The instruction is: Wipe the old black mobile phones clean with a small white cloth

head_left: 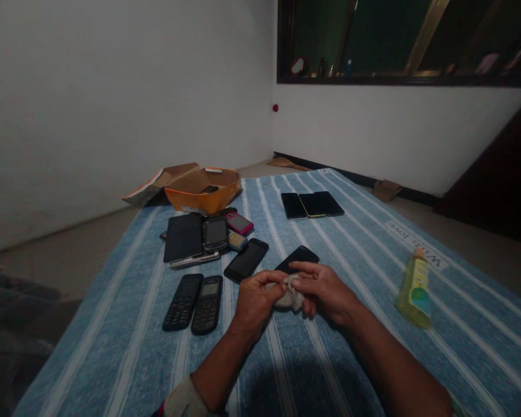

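A crumpled whitish cloth [290, 296] is gripped between my two hands, low over the table. My left hand [257, 296] pinches its left side, and the fingers of my right hand [327, 289] close on its right side. Whether anything is wrapped inside the cloth cannot be seen. Just beyond my hands lies a dark smartphone [301, 256], partly covered by my fingers. A second black smartphone [246, 259] rests to the left, near my left hand. Further left, two black keypad phones [183, 302] lie side by side.
Several phones [183, 237] are heaped at the left, before an opened orange cardboard box [206, 194]. Dark smartphones [312, 205] sit in a row at the back. A bottle of yellow-green liquid [414, 292] lies at the right on the blue striped tablecloth [356, 365].
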`<state>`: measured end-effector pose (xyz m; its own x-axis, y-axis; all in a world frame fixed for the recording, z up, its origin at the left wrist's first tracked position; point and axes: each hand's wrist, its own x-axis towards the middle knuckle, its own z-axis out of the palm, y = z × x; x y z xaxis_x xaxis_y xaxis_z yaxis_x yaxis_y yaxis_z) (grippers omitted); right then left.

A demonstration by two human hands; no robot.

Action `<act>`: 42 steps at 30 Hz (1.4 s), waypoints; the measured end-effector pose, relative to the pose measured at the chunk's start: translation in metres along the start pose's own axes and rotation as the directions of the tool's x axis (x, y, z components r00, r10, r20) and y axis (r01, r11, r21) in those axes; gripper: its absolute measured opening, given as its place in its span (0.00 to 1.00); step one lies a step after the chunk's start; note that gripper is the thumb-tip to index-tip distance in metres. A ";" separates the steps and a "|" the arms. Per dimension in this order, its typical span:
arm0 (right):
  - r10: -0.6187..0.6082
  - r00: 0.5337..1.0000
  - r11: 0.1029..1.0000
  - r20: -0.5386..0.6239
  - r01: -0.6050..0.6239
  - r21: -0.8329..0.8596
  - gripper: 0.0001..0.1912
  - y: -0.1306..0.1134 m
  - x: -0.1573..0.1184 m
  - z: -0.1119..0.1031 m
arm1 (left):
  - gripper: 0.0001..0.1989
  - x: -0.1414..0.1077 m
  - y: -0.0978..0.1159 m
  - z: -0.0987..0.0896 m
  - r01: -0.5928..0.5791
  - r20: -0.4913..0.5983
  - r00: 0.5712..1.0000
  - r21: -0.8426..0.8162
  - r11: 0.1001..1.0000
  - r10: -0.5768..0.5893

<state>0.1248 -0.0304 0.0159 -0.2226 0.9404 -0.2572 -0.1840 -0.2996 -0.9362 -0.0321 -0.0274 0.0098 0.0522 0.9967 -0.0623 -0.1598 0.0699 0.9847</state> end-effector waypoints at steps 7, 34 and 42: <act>0.032 0.984 0.999 0.175 -0.031 -0.011 0.28 0.008 0.004 -0.003 | 0.05 -0.003 0.004 0.001 -0.018 -0.013 1.000 0.028 0.999 0.018; -0.546 0.829 0.112 0.119 0.213 -0.971 0.15 0.015 0.016 -0.023 | 0.15 0.004 -0.018 -0.011 -0.488 0.245 0.831 0.752 0.444 0.499; -0.497 0.862 0.080 0.100 0.160 -0.984 0.24 0.008 0.021 -0.018 | 0.21 0.007 -0.024 -0.008 -0.448 0.283 0.862 0.814 0.371 0.420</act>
<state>0.1355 -0.0097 -0.0012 -0.1958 0.9433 0.2679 0.8915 0.2851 -0.3520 -0.0362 -0.0216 -0.0159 0.2570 0.8771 0.4058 0.7194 -0.4540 0.5256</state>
